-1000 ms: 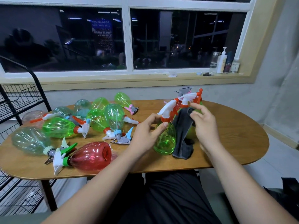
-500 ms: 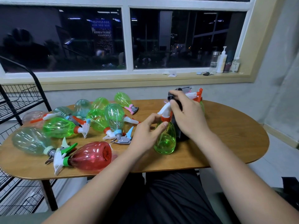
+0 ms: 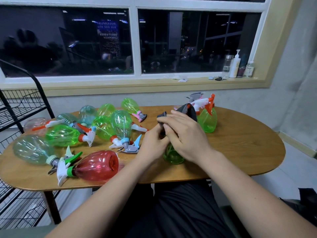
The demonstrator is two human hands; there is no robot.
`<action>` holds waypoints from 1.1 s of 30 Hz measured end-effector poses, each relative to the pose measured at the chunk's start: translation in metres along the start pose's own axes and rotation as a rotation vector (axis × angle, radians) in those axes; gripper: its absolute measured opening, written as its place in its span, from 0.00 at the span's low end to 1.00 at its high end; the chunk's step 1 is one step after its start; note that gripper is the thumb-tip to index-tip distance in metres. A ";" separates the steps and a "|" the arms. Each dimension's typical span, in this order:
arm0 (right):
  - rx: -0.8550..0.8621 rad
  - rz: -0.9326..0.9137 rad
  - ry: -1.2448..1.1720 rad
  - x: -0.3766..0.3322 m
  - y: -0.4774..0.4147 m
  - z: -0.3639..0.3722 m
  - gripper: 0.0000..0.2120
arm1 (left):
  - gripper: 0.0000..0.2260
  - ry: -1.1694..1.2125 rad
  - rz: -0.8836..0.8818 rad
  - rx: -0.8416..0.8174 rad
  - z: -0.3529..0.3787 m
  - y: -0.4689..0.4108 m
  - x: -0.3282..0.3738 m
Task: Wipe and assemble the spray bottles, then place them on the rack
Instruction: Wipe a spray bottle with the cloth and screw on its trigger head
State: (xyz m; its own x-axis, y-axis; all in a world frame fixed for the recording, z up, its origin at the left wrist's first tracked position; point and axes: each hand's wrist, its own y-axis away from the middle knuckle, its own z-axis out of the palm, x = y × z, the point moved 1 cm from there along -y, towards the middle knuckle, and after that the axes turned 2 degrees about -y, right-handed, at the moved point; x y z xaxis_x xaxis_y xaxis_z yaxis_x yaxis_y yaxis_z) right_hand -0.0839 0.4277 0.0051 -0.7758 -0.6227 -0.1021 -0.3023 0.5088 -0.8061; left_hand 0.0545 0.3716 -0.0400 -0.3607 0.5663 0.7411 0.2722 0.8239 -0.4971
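- Wiping under way: the right hand [image 3: 185, 136] has brought the dark cloth [image 3: 187, 109] from beside the green bottle [image 3: 173, 156] up over its spray head, fingers curled round the cloth.
- Left hand [image 3: 154, 140] still grips the bottle's neck; the bottle stands upright on the table [image 3: 240, 143], near the front edge.
- Judgement: early in the wipe; the move to the rack [image 3: 22, 103] is still ahead.

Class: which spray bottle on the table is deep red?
The red bottle, lying on its side nearest the front edge of the table, with a green collar; the rest are green, pale teal or faint pink.
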 end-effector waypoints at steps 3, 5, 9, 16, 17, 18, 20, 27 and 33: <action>0.032 0.013 0.023 0.003 0.002 -0.003 0.15 | 0.05 0.038 0.023 -0.002 0.000 0.000 0.004; 0.042 0.027 0.042 0.008 0.001 -0.004 0.16 | 0.03 0.051 0.051 0.006 0.002 0.000 0.004; 0.038 0.045 0.085 0.013 0.000 -0.004 0.17 | 0.06 0.072 0.063 0.008 0.002 -0.002 0.007; 0.109 0.146 0.092 0.017 -0.014 -0.011 0.13 | 0.02 0.088 0.049 -0.007 0.003 -0.003 0.009; 0.128 0.181 0.094 0.015 -0.016 -0.011 0.13 | 0.03 0.088 0.045 -0.006 0.004 -0.004 0.008; 0.144 0.214 0.092 0.013 -0.018 -0.011 0.13 | 0.03 0.089 0.042 -0.007 0.004 -0.003 0.008; 0.136 0.225 0.071 0.009 -0.021 -0.014 0.11 | 0.05 0.091 0.038 -0.002 0.004 -0.002 0.008; 0.012 -0.004 0.041 0.001 -0.008 -0.005 0.12 | 0.13 0.030 -0.014 0.040 0.003 0.004 0.010; 0.045 -0.069 0.027 0.013 0.015 -0.007 0.17 | 0.12 0.039 0.079 0.004 0.004 0.010 0.015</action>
State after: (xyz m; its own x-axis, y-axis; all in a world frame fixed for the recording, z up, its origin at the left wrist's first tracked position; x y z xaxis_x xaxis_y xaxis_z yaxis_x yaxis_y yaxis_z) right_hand -0.1023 0.4318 -0.0047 -0.7689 -0.6387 -0.0299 -0.3309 0.4375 -0.8361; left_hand 0.0477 0.3884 -0.0353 -0.3028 0.6286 0.7163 0.2946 0.7766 -0.5569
